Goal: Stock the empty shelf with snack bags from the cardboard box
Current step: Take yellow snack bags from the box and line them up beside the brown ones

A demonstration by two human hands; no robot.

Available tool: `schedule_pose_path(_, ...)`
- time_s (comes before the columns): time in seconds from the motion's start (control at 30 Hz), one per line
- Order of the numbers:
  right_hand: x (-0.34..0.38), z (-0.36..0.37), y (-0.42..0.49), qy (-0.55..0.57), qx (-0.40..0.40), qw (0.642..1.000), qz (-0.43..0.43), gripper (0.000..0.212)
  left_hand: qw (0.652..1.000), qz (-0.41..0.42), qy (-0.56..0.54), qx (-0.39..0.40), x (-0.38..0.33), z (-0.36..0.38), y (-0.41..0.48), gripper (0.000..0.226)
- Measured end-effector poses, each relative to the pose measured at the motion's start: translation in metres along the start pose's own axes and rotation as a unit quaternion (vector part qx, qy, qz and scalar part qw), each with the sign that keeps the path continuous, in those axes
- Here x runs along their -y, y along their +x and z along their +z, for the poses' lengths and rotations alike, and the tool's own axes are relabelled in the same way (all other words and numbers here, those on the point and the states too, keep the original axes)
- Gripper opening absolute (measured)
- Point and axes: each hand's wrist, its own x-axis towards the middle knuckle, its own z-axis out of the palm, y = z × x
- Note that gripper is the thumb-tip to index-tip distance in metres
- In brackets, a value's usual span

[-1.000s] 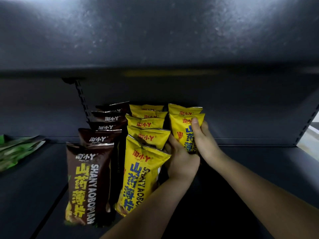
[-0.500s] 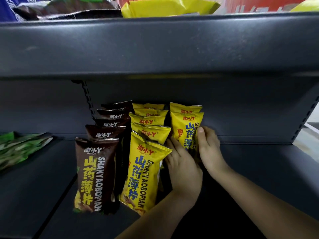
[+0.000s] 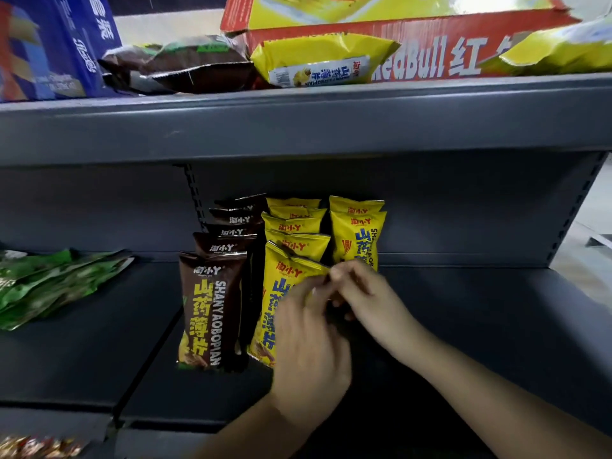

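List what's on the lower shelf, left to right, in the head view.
green bags → brown row → long yellow row → short yellow row

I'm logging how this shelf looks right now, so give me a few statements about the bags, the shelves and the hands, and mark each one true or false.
1. The brown bags stand upright to the left of the yellow bags. True.
2. The green bags stand upright in a row. False: they lie flat at the shelf's left end.
3. The rightmost yellow row shows fewer bags than the yellow row beside the brown bags. True.
4. The upper shelf holds nothing. False: a red box, a blue box and loose bags lie on it.
5. The left hand and the right hand are both in front of yellow bags. True.
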Motion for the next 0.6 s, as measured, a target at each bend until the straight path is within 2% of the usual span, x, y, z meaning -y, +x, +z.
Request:
schedule_pose_path(0.03, 0.003, 0.005, -0.003, -0.01, 0.013, 1.0, 0.006, 0.009, 1.0, -0.015, 0.013, -0.013, 0.007, -0.007, -0.001, 0.056)
schedule_pose_path(0.1, 0.008, 0.013, -0.006, -0.051, 0.022, 0.998, 0.009, 0.02, 0.997, -0.07, 0.043, -0.014, 0.02, -0.017, -0.003, 0.064)
schedule_pose_path(0.17, 0.016, 0.022, -0.007, -0.096, 0.017, 0.995, 0.004, 0.031, 0.988, -0.14, 0.056, 0.032, 0.03, -0.021, -0.007, 0.074)
schedule_pose_path(0.23, 0.022, 0.03, -0.004, -0.119, 0.004, 0.993, -0.007, 0.032, 0.976, -0.194, 0.044, 0.093, 0.037, -0.023, -0.012, 0.082)
schedule_pose_path(0.3, 0.024, 0.033, 0.001, -0.137, -0.01, 0.99, -0.02, 0.025, 0.969, -0.212, 0.025, 0.127, 0.04, -0.023, -0.017, 0.084)
schedule_pose_path(0.4, 0.024, 0.035, 0.007, -0.131, -0.028, 0.991, -0.022, 0.024, 0.962, -0.219, 0.051, 0.156, 0.042, -0.017, -0.017, 0.092)
schedule_pose_path(0.47, 0.022, 0.038, 0.004, -0.105, -0.034, 0.993, -0.032, 0.036, 0.953, -0.231, 0.085, 0.176, 0.043, -0.012, -0.017, 0.103)
schedule_pose_path(0.53, 0.015, 0.043, 0.002, -0.086, -0.041, 0.995, -0.041, 0.061, 0.951, -0.228, 0.105, 0.183, 0.046, -0.006, -0.016, 0.11)
schedule_pose_path(0.6, 0.01, 0.047, 0.001, -0.117, -0.053, 0.99, -0.049, 0.076, 0.95, -0.227, 0.109, 0.185, 0.047, -0.004, -0.015, 0.113)
